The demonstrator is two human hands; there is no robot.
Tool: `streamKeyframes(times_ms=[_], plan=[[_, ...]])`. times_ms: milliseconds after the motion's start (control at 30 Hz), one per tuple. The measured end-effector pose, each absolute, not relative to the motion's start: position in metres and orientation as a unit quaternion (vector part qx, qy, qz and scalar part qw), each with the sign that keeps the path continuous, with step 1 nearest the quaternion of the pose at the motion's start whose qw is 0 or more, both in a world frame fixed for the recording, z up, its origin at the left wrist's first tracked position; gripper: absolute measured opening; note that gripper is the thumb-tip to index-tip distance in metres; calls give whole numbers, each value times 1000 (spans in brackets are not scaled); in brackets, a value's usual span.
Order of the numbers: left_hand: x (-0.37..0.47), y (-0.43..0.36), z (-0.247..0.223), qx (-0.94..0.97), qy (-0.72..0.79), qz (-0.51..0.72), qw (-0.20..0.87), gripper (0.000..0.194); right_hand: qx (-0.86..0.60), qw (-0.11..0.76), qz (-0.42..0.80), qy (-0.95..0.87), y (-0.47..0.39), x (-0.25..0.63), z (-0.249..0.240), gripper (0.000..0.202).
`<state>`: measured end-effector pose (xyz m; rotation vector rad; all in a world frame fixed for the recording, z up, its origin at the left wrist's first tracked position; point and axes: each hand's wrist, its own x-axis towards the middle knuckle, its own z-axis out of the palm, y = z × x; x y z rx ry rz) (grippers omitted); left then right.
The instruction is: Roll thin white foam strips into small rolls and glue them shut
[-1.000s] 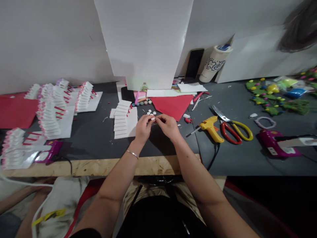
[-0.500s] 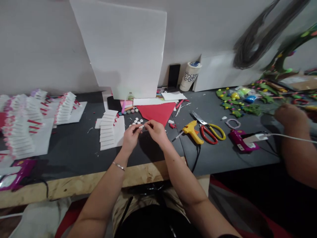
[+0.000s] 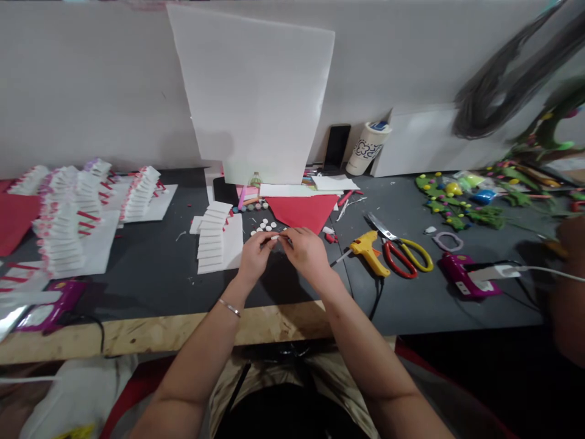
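Observation:
My left hand (image 3: 255,256) and my right hand (image 3: 305,251) meet over the dark table (image 3: 159,262), fingertips pinched on a small white piece (image 3: 275,238) between them. What exactly the piece is cannot be made out. Just behind the fingers lie several white discs (image 3: 265,225) and a red sheet (image 3: 304,210). Left of my left hand, overlapping white strips (image 3: 211,244) rest on a white sheet (image 3: 234,244). A yellow glue gun (image 3: 369,251) lies to the right of my right hand, beside scissors (image 3: 402,250) with red and yellow handles.
White pleated pieces (image 3: 64,225) stand at the left. Purple power strips (image 3: 61,305) lie at both sides, the right one (image 3: 461,277) with a white plug. A cup (image 3: 368,149) and a dark phone-like object (image 3: 337,147) stand behind. Another person's arm (image 3: 569,292) shows at the right edge.
The view has shifted, so the table items appear farther right. Both my hands remain together on the small white piece. The other person's arm shows less at the right edge.

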<state>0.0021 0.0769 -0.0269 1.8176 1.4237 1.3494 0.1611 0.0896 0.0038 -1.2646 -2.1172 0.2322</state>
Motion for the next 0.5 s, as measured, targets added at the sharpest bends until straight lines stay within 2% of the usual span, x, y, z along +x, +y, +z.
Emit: streamKeyframes(times_ms=[167, 500], plan=[[4, 72, -21, 688, 517, 478, 176, 22, -482, 318, 61, -814, 86, 159, 6, 19], [7, 67, -19, 691, 517, 483, 149, 24, -450, 380, 156, -793, 85, 164, -5, 19]])
